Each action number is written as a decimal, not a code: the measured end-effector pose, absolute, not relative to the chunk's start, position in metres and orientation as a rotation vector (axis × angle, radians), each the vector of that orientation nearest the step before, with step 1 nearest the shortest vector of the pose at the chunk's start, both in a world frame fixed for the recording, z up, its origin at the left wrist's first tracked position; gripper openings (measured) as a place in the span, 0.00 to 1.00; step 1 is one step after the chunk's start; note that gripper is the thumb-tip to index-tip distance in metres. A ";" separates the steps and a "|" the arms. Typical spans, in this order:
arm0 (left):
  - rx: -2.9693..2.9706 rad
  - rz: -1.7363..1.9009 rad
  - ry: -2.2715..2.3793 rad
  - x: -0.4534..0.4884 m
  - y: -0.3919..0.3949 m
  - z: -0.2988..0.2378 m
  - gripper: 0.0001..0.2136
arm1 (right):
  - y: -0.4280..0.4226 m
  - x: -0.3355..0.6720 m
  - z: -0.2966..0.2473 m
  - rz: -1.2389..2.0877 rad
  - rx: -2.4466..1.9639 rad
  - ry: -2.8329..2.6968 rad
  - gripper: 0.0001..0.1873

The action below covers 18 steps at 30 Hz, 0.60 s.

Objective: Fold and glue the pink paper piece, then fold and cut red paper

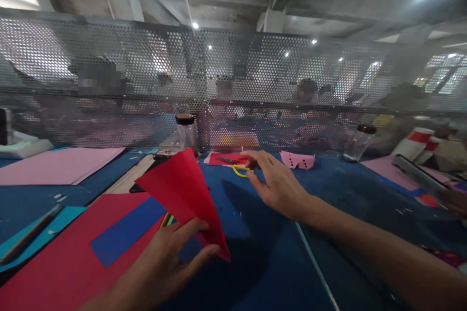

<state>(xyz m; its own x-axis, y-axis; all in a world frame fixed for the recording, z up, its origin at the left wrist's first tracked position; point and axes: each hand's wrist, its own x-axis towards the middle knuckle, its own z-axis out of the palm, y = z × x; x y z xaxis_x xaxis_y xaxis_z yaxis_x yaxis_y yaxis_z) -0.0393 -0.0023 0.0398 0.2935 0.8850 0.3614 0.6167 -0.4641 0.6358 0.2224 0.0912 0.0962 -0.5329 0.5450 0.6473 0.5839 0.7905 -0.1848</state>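
Note:
My left hand (171, 248) is closed on a folded piece of red paper (182, 189), pinched between thumb and fingers near its lower edge. The paper stands tilted above the blue table. Farther forward, my right hand (273, 180) has its thumb and fingers apart around the yellow handle of a pair of scissors (240, 171). Whether its fingertips touch the handle is hard to tell. The dark blades point left over red and pink paper (215, 158). A blue paper strip (126, 233) lies on a large red sheet (58, 257) beside my left hand.
A perforated metal screen (233, 73) rises behind the table, with people beyond it. Lidded clear jars stand left of centre (186, 133) and at right (359, 143). A pink cut-out with dark holes (297, 160) is near the screen. Pink sheets (62, 165) lie at left.

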 end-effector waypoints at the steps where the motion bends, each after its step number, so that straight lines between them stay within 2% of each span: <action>1: 2.239 0.964 1.331 -0.040 -0.004 0.040 0.07 | 0.085 0.225 0.094 -0.154 -0.761 -2.273 0.25; 4: 2.325 0.893 1.245 -0.041 -0.007 0.044 0.06 | 0.073 0.231 0.090 -0.423 -0.592 -2.321 0.33; 7: 2.350 0.798 1.184 -0.042 -0.010 0.055 0.03 | 0.068 0.231 0.090 -0.568 -0.490 -2.352 0.35; 14: 2.433 0.751 1.128 -0.047 -0.018 0.090 0.06 | 0.055 0.220 0.103 -0.630 -0.440 -2.406 0.34; 18: 2.264 0.759 1.145 -0.054 -0.021 0.100 0.05 | 0.050 0.216 0.110 -0.609 -0.446 -2.404 0.32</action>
<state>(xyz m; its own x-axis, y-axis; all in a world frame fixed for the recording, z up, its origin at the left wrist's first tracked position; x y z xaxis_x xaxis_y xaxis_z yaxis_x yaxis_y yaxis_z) -0.0543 -0.0215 0.0996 0.4939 0.8310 0.2559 0.5595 -0.5290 0.6381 0.2161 0.0498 0.1098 -0.7562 0.1654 0.6331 0.4468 0.8374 0.3149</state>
